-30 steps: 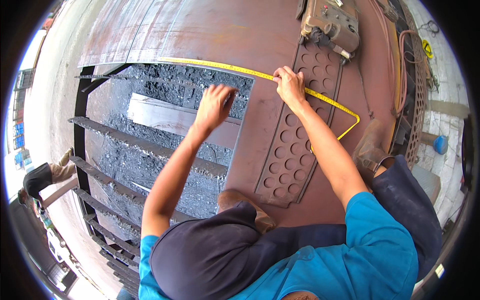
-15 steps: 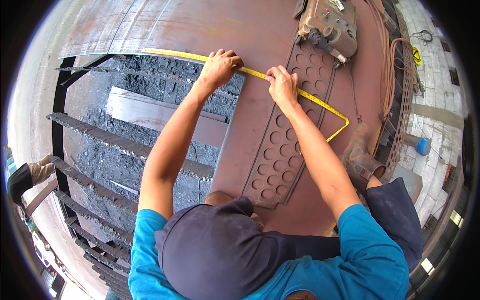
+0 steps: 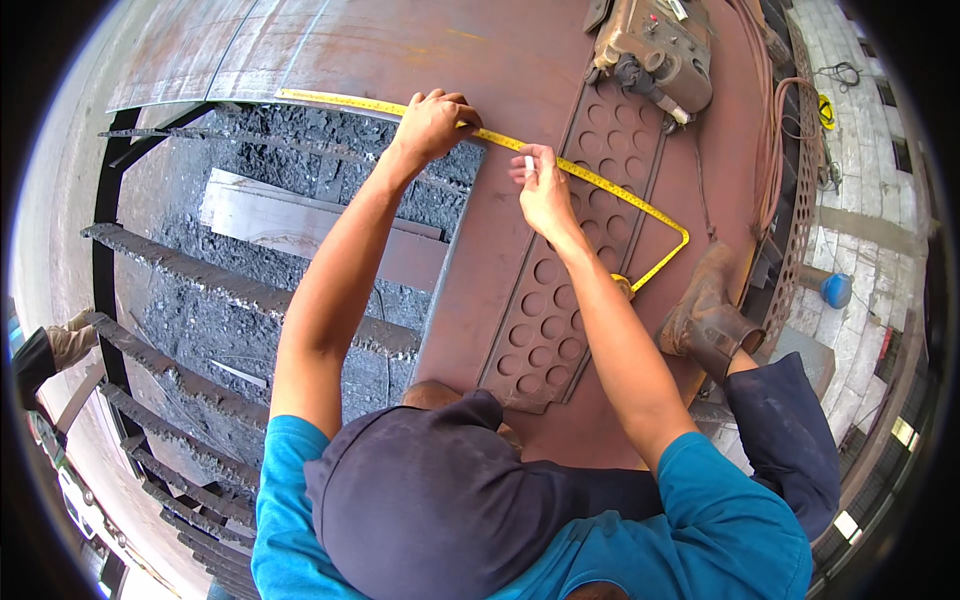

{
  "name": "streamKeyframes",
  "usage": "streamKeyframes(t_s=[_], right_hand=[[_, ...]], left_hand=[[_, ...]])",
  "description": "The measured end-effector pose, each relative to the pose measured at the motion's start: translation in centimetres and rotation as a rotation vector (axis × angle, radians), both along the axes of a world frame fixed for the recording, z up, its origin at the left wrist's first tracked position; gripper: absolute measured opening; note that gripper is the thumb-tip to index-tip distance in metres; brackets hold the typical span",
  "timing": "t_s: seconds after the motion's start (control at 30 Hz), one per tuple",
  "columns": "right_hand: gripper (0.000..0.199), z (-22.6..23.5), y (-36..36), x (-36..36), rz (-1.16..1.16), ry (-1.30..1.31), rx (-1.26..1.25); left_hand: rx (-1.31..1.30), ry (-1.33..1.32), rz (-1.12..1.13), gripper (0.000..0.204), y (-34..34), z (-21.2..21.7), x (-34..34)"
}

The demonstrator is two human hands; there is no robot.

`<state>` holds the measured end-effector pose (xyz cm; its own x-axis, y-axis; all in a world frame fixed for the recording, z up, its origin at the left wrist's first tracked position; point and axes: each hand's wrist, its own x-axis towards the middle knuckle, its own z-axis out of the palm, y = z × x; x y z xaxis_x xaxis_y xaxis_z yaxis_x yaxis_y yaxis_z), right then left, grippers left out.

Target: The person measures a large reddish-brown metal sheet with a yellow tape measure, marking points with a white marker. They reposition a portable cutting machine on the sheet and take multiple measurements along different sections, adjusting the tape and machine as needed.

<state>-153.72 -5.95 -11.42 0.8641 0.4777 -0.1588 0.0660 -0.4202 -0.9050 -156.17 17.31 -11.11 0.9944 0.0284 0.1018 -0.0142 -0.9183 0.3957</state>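
left arm: stretched forward, elbow nearly straight | left hand: palm down, fingers curled, pressing flat | right arm: extended, slightly bent | right hand: fingers pinched, thumb and forefinger together

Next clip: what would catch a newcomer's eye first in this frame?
The yellow tape measure stretched across the rusty steel plate, pinned by the left hand near the plate's cut edge, while the right hand holds a small white marker on it. Left of the plate, dark slatted grating shows; a brown boot rests at right.
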Motion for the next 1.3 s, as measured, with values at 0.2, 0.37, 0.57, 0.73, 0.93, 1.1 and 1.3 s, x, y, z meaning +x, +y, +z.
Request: streamKeyframes(t_s=[0.2, 0.37, 0.57, 0.73, 0.93, 1.1, 1.3], right_hand=[[0.023, 0.6, 2.5, -0.5, -0.217, 0.181, 0.104], [0.018, 0.1, 3.6, -0.3, -0.218, 0.044, -0.094], [0.024, -0.4, 4.1, 0.1, -0.268, -0.087, -0.196], [0.023, -0.4, 4.6, -0.1, -0.302, -0.059, -0.182], [0.022, -0.4, 4.7, -0.2, -0.315, -0.065, -0.17], [0.022, 0.2, 4.7, -0.3, -0.262, -0.02, -0.174], [0.023, 1.1, 4.8, -0.5, -0.306, 0.097, -0.031]], left_hand=[[0.002, -0.052, 0.014, 0.011, -0.4, -0.4, -0.2], [0.007, -0.073, 0.023, 0.011, -0.3, -0.6, -0.3], [0.007, -0.064, 0.016, 0.012, -0.5, -0.4, -0.3], [0.015, -0.071, 0.027, 0.012, -0.3, -0.6, -0.4], [0.001, -0.075, 0.025, 0.013, -0.4, -0.7, -0.4], [0.002, -0.071, 0.025, 0.013, -0.4, -0.7, -0.4], [-0.002, -0.08, 0.024, 0.014, -0.4, -0.8, -0.5]])
